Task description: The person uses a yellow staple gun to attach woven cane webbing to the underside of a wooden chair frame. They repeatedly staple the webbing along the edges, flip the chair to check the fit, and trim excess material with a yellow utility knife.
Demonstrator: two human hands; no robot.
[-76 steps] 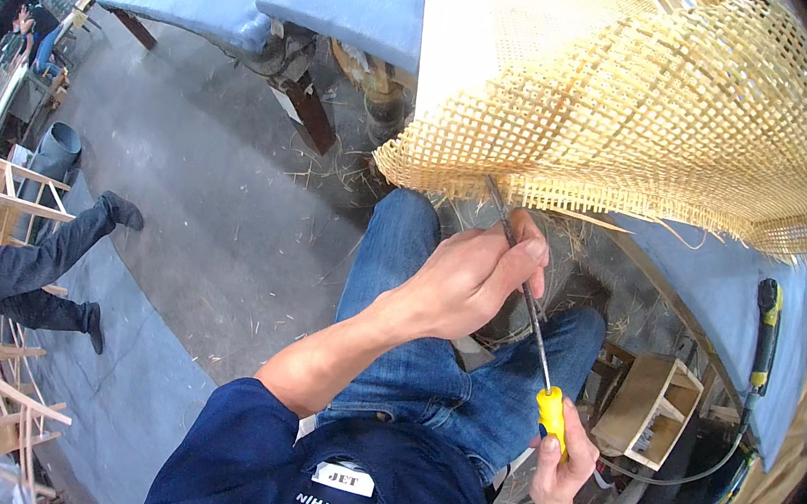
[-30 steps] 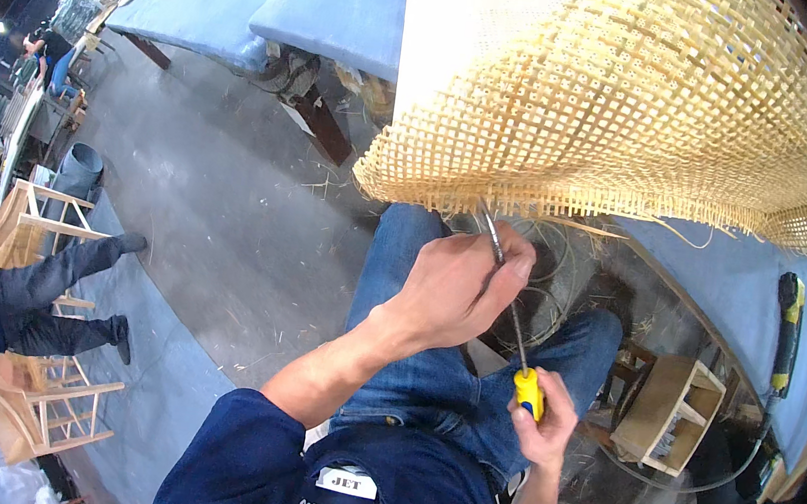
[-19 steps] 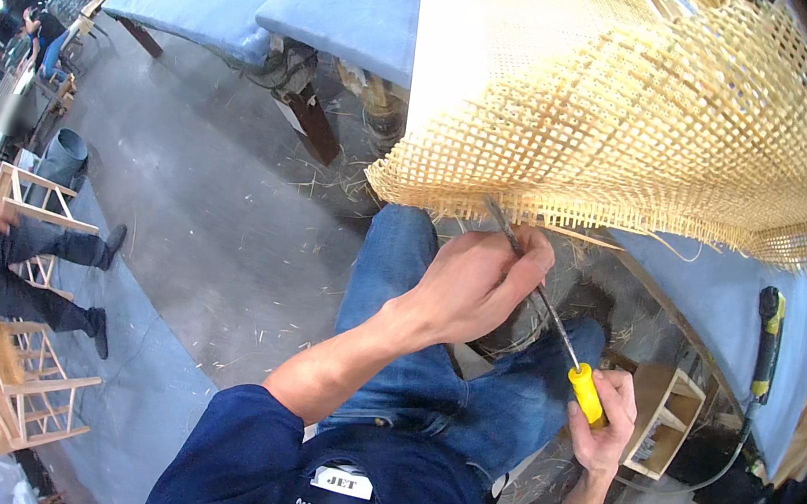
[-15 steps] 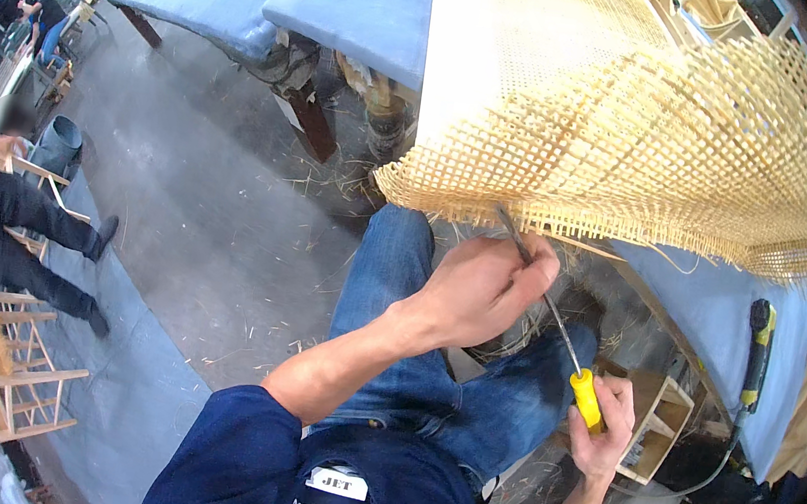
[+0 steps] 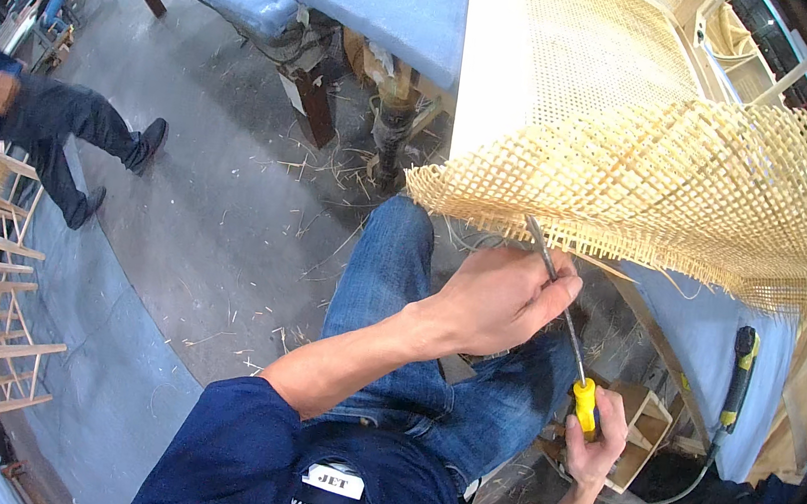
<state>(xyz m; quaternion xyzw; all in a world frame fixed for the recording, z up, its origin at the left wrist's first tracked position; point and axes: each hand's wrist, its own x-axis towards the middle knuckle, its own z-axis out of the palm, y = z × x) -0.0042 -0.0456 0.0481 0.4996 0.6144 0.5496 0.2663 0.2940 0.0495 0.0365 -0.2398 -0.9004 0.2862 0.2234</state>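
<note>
A screwdriver [image 5: 585, 400] with a yellow handle and a long thin metal shaft slants up from lower right to upper left. Around its handle is closed my right hand [image 5: 598, 439]. My left hand [image 5: 508, 303] is closed on the shaft farther up, with the thumb pressed along it. The flat metal tip reaches the frayed lower edge of a woven cane sheet [image 5: 633, 185]; whether it passes between the strands, I cannot tell. The sheet hangs in a loose curl from a light wooden frame [image 5: 690, 50].
A blue-padded table [image 5: 383, 8] stands beyond the sheet. To the right, a black and yellow air tool [image 5: 738, 379] with a hose lies on blue padding. A wooden box [image 5: 643, 438] sits by my right hand. Wooden chair frames [image 5: 4, 344] and a co-worker [image 5: 56, 124] are at left.
The view has shifted, so the cane sheet and screwdriver appear slightly lower and to the right. Both hands keep their grip. The co-worker at left has changed stance, with legs farther apart.
</note>
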